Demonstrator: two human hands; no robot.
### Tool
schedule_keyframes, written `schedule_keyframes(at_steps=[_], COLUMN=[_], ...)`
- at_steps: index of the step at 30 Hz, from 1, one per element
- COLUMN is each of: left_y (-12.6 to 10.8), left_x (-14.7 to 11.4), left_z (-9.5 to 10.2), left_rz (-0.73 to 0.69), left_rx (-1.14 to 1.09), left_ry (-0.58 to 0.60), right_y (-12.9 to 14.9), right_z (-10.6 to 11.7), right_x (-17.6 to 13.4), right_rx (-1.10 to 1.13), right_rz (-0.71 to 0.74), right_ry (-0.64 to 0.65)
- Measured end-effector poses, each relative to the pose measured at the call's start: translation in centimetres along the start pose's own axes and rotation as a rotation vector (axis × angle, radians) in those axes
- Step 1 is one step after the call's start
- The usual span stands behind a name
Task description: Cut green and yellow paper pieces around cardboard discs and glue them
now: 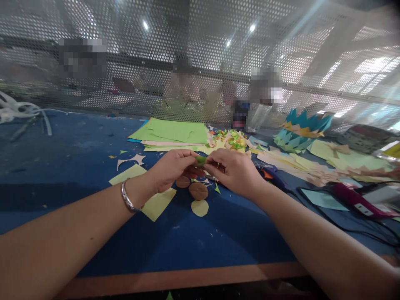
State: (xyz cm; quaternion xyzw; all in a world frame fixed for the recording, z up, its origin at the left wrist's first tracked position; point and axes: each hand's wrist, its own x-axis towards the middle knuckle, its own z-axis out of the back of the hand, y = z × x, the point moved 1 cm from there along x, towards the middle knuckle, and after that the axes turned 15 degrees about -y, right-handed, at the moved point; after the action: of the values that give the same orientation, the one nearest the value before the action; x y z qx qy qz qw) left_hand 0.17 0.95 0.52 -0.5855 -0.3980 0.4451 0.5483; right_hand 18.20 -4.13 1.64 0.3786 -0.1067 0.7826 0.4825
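Between my two hands, above the blue table (193, 246), is a small green paper piece (201, 160). My left hand (173, 168) pinches its left end, and my right hand (233, 168) grips its right end with thumb and fingers closed. Just below my hands lie a brown disc (198, 191) and a second brown disc (183, 182), partly behind my left fingers. A pale yellow paper circle (200, 208) sits in front of them. Under my left wrist is a yellow paper sheet (158, 204).
Green paper sheets (175, 130) are stacked behind my hands, beside a heap of small folded paper pieces (234, 139). Blue paper crowns (301, 129) stand at the right, near a purple power strip (353, 200) and its black cable. A perforated metal screen (200, 54) closes off the back.
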Motion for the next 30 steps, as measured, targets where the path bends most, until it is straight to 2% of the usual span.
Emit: schedule_keyframes(at_steps=[5, 10, 25, 30], left_y=[-0.24, -0.34, -0.15, 0.04], left_x=[-0.08, -0.11, 0.14, 0.22], left_z=[0.23, 0.36, 0.58, 0.75], left_rz=[-0.058, -0.139, -0.313, -0.321], left_rx=[-0.012, 0.034, 0.21, 0.229], left_ry=[0.07, 0.075, 0.046, 0.049], right_y=[-0.26, -0.51, -0.49, -0.57], right_z=[0.01, -0.06, -0.06, -0.1], right_x=[0.22, 0.28, 0.21, 0.23], right_rx=[0.043, 0.044, 0.073, 0.077], right_rz=[-0.08, -0.132, -0.141, -0.132], right_ry=[-0.036, -0.047, -0.062, -0.06])
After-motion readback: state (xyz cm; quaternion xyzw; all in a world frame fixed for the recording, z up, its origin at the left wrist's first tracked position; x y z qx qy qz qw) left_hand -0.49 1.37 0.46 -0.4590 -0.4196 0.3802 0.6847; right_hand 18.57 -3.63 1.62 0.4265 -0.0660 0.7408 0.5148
